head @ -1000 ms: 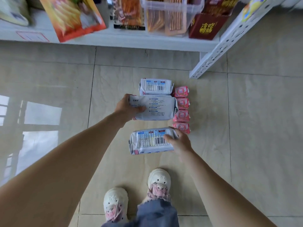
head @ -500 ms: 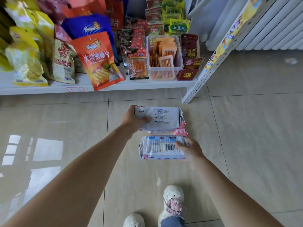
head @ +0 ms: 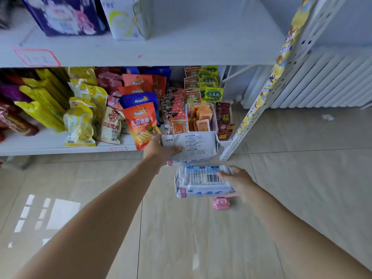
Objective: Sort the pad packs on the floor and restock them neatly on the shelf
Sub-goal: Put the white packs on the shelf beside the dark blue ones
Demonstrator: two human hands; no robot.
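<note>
Two white shelf boards fill the upper half of the view: the upper shelf (head: 181,49) carries a dark blue box (head: 62,17) and a white pack (head: 128,19) at its left and lies bare toward the right, while the lower shelf (head: 50,146) is crowded with snack bags, among them yellow bags (head: 80,121) and an orange chip bag (head: 141,123), with a clear tub (head: 201,117) of orange sachets near its right end. A perforated white upright (head: 281,77) with a yellow printed strip slants down the right side, and a white ribbed radiator (head: 332,81) stands behind it. Below lies the beige tiled floor (head: 302,178). Both bare forearms reach forward from the bottom edge. The left hand (head: 159,152) grips the larger pad pack (head: 193,148) at its left end, thumb curled over the printed top face and fingers hidden beneath, holding it in the air just in front of the lower shelf's edge. The right hand (head: 239,184) holds the smaller pad pack (head: 201,182) by its right end, thumb laid beside the barcode and fingers wrapped underneath; this pack sits nearer the body, just below the first. A small pink packet (head: 221,203) shows just under the right hand; whether the fingers touch it cannot be told.
</note>
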